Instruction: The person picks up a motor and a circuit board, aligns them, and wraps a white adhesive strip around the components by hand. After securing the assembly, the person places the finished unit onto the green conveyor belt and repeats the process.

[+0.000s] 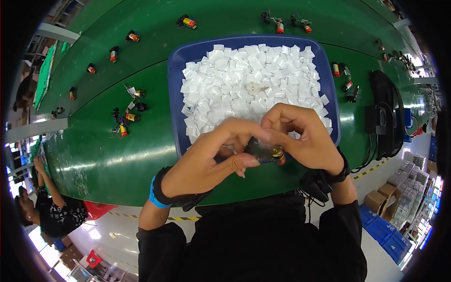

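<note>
Left hand (206,152) pinching a motor part (258,148) at the near rim of a blue tray (174,89), right hand (307,141) curled beside it, its grip unclear, white squares (221,80) filling the tray, motors (189,22) on green table (150,47).

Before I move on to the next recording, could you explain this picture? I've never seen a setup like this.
There is no robot here, only a person's bare left hand and right hand. The single picture comes from a wide fisheye camera on that person's head, looking down, so straight edges curve near the rim.

On the green table sits a blue tray heaped with small white pieces. Around it lie small assemblies with red-and-yellow cylinders.

At the tray's near edge, the hands hold a small dark part between them, with a brass-coloured piece at one end; fingers hide exactly how each hand grips it. Another person is at the far left.
</note>
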The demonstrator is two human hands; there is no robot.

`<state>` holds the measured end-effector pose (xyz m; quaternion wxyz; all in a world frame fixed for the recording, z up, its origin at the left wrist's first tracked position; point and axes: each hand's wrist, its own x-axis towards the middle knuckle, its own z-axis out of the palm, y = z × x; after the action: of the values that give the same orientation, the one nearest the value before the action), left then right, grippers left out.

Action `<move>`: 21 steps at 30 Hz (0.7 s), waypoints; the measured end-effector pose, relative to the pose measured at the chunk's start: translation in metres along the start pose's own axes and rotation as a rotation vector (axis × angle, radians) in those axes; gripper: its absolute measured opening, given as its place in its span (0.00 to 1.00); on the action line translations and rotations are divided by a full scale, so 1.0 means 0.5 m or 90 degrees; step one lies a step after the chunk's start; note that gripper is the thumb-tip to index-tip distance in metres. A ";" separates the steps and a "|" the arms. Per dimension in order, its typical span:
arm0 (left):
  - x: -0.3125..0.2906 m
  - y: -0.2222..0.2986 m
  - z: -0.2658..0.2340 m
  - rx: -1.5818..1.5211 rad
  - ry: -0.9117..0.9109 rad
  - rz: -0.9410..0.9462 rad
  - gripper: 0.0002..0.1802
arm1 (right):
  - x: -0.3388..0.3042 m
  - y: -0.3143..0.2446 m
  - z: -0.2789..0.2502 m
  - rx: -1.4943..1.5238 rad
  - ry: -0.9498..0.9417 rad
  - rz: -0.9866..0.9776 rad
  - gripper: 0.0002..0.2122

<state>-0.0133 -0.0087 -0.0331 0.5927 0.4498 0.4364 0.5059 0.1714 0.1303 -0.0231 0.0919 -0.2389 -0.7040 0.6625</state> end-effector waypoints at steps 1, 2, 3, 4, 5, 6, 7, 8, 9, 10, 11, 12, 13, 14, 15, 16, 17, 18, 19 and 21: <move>0.000 -0.001 -0.001 -0.001 0.000 -0.001 0.24 | 0.001 -0.002 -0.001 -0.007 -0.007 0.021 0.05; 0.001 0.000 -0.005 -0.005 0.004 -0.019 0.24 | 0.002 -0.007 -0.002 -0.013 -0.015 0.042 0.06; 0.002 0.002 -0.009 -0.009 0.009 -0.037 0.23 | 0.003 -0.011 -0.002 -0.020 -0.023 0.063 0.07; 0.003 0.004 -0.012 -0.013 0.013 -0.054 0.22 | 0.000 -0.015 -0.002 -0.019 -0.024 0.064 0.07; 0.003 0.007 -0.013 -0.014 0.014 -0.055 0.22 | -0.009 -0.020 -0.001 -0.005 0.016 0.012 0.08; 0.004 0.011 -0.014 0.005 0.028 -0.060 0.21 | -0.018 -0.024 0.001 0.010 0.057 -0.039 0.09; 0.005 0.016 -0.014 0.023 0.042 -0.065 0.21 | -0.024 -0.025 0.001 0.024 0.098 -0.091 0.11; 0.005 0.018 -0.013 0.042 0.055 -0.070 0.20 | -0.026 -0.023 0.001 0.024 0.097 -0.089 0.11; 0.004 0.017 -0.013 0.040 0.055 -0.071 0.20 | -0.028 -0.020 0.002 -0.109 0.100 -0.168 0.12; 0.004 0.016 -0.013 0.076 0.059 -0.067 0.20 | -0.029 -0.016 0.002 -0.242 0.102 -0.245 0.13; 0.003 0.016 -0.013 0.111 0.063 -0.063 0.21 | -0.030 -0.013 0.003 -0.376 0.103 -0.323 0.14; 0.003 0.015 -0.014 0.147 0.065 -0.058 0.21 | -0.030 -0.010 0.004 -0.375 0.104 -0.321 0.14; 0.003 0.015 -0.013 0.147 0.064 -0.060 0.21 | -0.028 -0.007 0.007 -0.373 0.115 -0.354 0.14; 0.004 0.014 -0.012 0.106 0.063 -0.061 0.20 | -0.026 -0.004 0.010 -0.371 0.126 -0.387 0.14; 0.004 0.014 -0.010 0.065 0.063 -0.061 0.19 | -0.025 -0.003 0.012 -0.369 0.137 -0.419 0.14; 0.005 0.015 -0.009 0.025 0.062 -0.062 0.18 | -0.025 -0.002 0.012 -0.368 0.138 -0.418 0.14; 0.005 0.017 -0.006 0.024 0.064 -0.064 0.18 | -0.026 -0.002 0.011 -0.414 0.135 -0.464 0.13; 0.006 0.020 -0.002 -0.038 0.081 -0.091 0.17 | -0.026 -0.003 0.011 -0.461 0.132 -0.509 0.11; 0.007 0.023 0.001 -0.101 0.098 -0.117 0.16 | -0.025 -0.005 0.011 -0.507 0.129 -0.555 0.10; 0.008 0.026 0.005 -0.164 0.118 -0.145 0.16 | -0.028 -0.012 0.019 -0.520 0.141 -0.559 0.09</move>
<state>-0.0131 -0.0039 -0.0203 0.6560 0.2695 0.4690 0.5264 0.1779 0.1157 -0.0155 0.3301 -0.0095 -0.9201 0.2106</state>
